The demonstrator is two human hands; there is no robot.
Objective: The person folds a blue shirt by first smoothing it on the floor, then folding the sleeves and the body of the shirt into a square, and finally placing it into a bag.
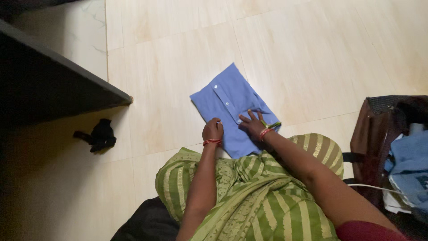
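The left hand (pixel 212 130) is curled into a loose fist and its grip pinches the left edge of the folded blue shirt (pixel 229 105); the fingertips are bent under, so it is not clear how much cloth they hold. The right hand (pixel 252 125) has a wide grip: the fingers are spread and lie flat on the shirt, pressing on its lower right part and holding nothing. Both wrists carry red bangles (pixel 212 142).

The shirt lies on the cream tiled floor (pixel 169 67), just in front of the person's knees. It is folded to a compact rectangle, turned at an angle, with the button placket and white buttons facing up. A small green thing shows at the right edge of the shirt, beside the right wrist; what it is I cannot tell.

The person wears a green striped garment (pixel 249 196) that covers the lap. To the left, a small black cloth (pixel 99 136) lies on the floor, well apart from the shirt, near a dark piece of furniture (pixel 44 85). At the right edge stands a brown bag (pixel 372 134) with light blue clothes (pixel 412 165) in it.
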